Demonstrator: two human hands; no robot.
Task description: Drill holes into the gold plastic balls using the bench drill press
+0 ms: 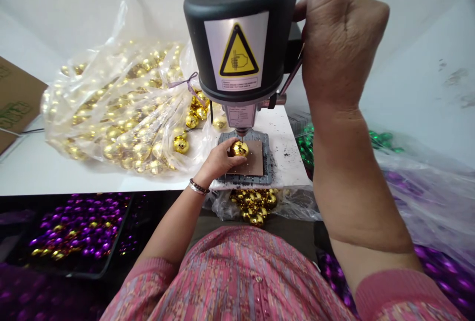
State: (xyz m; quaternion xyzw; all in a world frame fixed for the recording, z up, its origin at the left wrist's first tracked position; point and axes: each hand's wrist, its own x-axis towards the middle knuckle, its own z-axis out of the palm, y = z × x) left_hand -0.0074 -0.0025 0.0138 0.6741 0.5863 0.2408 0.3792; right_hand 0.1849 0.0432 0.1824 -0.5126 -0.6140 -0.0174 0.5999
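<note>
A small bench drill [241, 34] with a dark head and a yellow warning sticker stands on the white table [44, 172]. My left hand [218, 160] pinches a gold ball [239, 149] on the brown pad of the drill's base plate [260, 175], right under the bit. My right hand [339, 34] is raised beside the drill head, fist closed round the feed lever [291, 77], whose thin metal rod shows below my fingers.
A big clear bag of gold balls [122, 113] lies left of the drill. More gold balls [256, 205] sit in a bag below the table edge. Purple balls [74, 224] fill a tray at lower left, green balls [306, 145] and clear plastic [426, 192] lie right. A cardboard box [15, 101] is far left.
</note>
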